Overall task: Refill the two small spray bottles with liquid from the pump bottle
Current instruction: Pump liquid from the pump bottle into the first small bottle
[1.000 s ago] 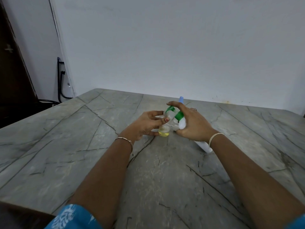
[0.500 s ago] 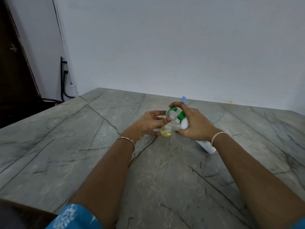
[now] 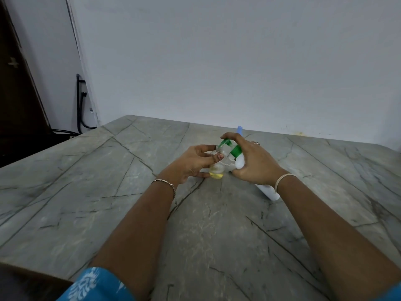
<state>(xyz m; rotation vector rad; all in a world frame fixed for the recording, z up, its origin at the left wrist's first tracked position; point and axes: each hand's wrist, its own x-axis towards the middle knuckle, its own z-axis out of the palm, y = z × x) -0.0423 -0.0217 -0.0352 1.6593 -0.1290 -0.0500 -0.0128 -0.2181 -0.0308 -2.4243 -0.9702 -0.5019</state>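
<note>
Blue patterned sleeve [image 3: 97,285], grey veined stone table [image 3: 108,192], left hand [image 3: 191,165] with fingers [image 3: 205,147] curled round a small clear spray bottle [image 3: 216,170], uncapped, upright mid-table, yellow liquid at its base, right hand [image 3: 256,164] gripping a tilted white pump bottle [image 3: 268,192], green spout at the small bottle's mouth, blue cap [image 3: 239,129] behind.

Your left hand [image 3: 191,161] holds small clear bottle [image 3: 216,170]: top open, bit of yellow liquid at bottom. Your right hand [image 3: 253,164] grips white pump bottle [image 3: 269,192], tilted, bottom end pointing toward you. One finger sits on green pump [image 3: 235,150], spout right over small bottle's mouth. Blue cap [image 3: 239,129] peeks up behind right hand. Grey streaky surface [image 3: 108,192] underneath. Bracelet [image 3: 165,183] on each wrist.
</note>
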